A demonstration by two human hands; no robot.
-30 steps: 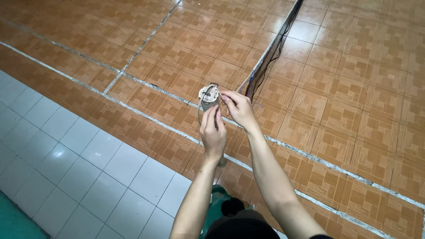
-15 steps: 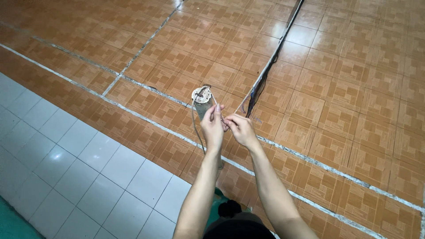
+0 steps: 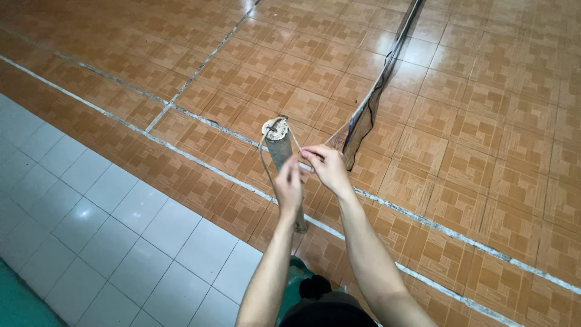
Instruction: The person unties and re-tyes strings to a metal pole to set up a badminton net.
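Two bare hands work at a grey metal post (image 3: 279,145) w/ a hook on its top cap, seen from the head cam, the only view. Left hand (image 3: 288,188) sits against the post's shaft just below the cap, fingers curled shut; looks like it pinches the thin cord (image 3: 262,158) that loops down from the hook, but which strand I can't tell. Right hand (image 3: 327,168) is just beside it, thumb & forefinger pinched together on the same cord where it runs up to the cap. Dark net (image 3: 376,91) hangs from near the post and stretches away across the orange tile floor (image 3: 484,121); white court line (image 3: 436,224) passes under the post, pale tiles (image 3: 91,212) to the left. Judgement: to tie well, keep the cord taut w/ one hand, seat it in the hook, cinch close to the cap, no slack toward the net
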